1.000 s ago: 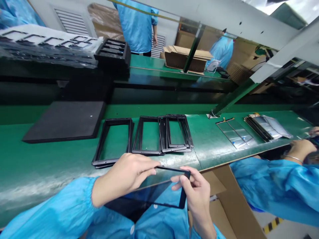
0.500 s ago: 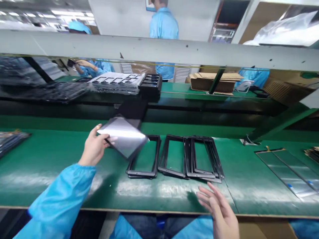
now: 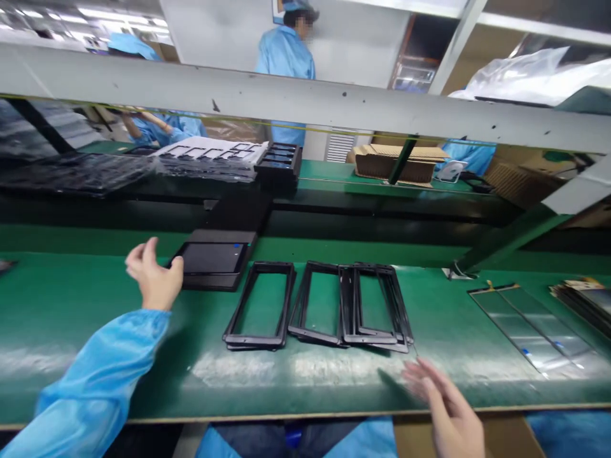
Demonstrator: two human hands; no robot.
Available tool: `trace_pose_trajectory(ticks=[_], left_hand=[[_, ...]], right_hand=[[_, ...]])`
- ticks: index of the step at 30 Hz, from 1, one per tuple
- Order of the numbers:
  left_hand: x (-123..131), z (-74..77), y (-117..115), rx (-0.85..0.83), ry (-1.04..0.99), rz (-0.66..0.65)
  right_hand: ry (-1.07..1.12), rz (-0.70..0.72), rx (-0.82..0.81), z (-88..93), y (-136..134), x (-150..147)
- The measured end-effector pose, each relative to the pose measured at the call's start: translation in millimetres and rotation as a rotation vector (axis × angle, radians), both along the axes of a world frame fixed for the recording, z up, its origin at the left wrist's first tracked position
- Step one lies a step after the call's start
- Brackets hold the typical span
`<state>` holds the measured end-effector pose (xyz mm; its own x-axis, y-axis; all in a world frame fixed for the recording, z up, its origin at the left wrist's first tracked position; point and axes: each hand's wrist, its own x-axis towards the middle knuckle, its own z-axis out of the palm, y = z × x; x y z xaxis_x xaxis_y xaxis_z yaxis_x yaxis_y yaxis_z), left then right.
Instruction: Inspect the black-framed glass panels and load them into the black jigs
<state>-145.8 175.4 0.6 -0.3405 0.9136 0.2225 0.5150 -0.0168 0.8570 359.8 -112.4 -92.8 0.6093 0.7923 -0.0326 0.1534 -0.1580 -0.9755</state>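
Green-topped assembly bench (image 3: 71, 331) spans the view and forms the working surface. Nearest the wearer, the right hand (image 3: 446, 407) hovers at the bench's front edge, slightly motion-blurred, its fingers (image 3: 424, 378) spread and pinching nothing. The left hand (image 3: 153, 273), extending from a blue smock sleeve (image 3: 90, 375), is open and empty, its fingers (image 3: 147, 251) parted and lightly curled just beside the left edge of a black glass panel (image 3: 210, 257). This panel lies flat on a dark mat (image 3: 224, 236), which appears to keep its face off the bench. To the right, a black open frame (image 3: 262, 264) lies flat, followed by a fanned stack of similar frames (image 3: 377, 267); this overlap seems to keep each one within reach. Silver film sheets (image 3: 529, 331) lie further right, side by side, next to a stacked bundle of sheets (image 3: 582, 302). Beyond, on a raised shelf, sit black trays (image 3: 279, 162) and a plastic-wrapped stack (image 3: 81, 172). Further along the line are a cardboard box (image 3: 396, 166), a steel crossbar (image 3: 305, 95), a seated co-worker (image 3: 153, 130) and a standing co-worker (image 3: 286, 63).
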Motion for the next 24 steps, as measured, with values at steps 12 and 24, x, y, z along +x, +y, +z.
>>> trace_pose_trajectory(ticks=[12, 24], left_hand=[[103, -17.6, 33, -0.102, 0.222, -0.376], [97, 31.3, -21, -0.388, -0.455, -0.457]], right_hand=[[-0.837, -0.369, -0.461, 16.2, 116, 241], [-0.837, 0.180, -0.286, -37.5, -45, 133]])
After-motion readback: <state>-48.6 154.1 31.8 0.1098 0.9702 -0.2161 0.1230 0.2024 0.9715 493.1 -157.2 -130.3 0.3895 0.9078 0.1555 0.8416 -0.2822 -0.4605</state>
